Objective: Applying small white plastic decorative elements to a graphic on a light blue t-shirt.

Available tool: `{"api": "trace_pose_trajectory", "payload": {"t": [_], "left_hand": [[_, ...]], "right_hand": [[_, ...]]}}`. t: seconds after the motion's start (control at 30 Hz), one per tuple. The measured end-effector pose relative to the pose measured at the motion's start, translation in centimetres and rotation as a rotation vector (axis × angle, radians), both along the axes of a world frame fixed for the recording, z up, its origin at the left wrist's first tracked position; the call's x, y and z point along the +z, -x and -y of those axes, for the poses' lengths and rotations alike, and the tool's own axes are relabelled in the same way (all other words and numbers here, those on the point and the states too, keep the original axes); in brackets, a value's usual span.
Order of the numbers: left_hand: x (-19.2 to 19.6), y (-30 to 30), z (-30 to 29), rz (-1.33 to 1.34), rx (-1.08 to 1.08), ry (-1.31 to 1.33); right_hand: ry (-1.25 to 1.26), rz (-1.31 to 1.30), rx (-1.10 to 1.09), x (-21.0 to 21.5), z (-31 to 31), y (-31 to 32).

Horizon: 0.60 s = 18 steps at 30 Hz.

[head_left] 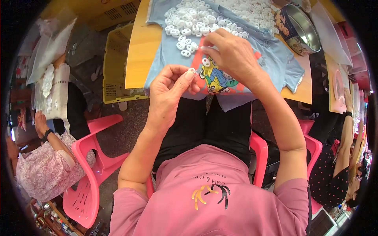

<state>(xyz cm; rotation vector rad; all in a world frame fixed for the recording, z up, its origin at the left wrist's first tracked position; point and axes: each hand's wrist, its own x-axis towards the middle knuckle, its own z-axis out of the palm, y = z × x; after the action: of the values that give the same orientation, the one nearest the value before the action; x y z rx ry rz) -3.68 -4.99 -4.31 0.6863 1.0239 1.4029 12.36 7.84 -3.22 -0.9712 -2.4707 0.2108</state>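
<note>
Your pink fabric T-shirt (248, 208), with dark lettering (219, 182) and a yellow-and-black emblem (225, 196), fills the lower centre. Mid-frame, your left hand (167, 86) pinches a small white plastic piece (191, 70) between thumb and forefinger. Your right hand (232, 51), fingers curled, is beside white two-holed oval plastic pieces (195, 28) at upper centre; whether gripping any, I cannot tell.

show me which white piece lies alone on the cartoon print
The lone white piece between the left hand and right hand; other loose pieces cluster farther up.
</note>
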Motion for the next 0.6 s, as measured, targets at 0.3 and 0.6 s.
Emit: {"api": "trace_pose_trajectory", "payload": {"t": [0.3,0.6], "left_hand": [[1.3,-1.1,-0.3,-0.069,0.053,-0.13],[1.4,-4.5,-0.1,-0.012,0.04,-0.288]], "right_hand": [[1.005,-0.687,0.001,3.2,4.1,-2.6],[1.07,-1.018,0.031,2.3,6.8,-3.8]]}}
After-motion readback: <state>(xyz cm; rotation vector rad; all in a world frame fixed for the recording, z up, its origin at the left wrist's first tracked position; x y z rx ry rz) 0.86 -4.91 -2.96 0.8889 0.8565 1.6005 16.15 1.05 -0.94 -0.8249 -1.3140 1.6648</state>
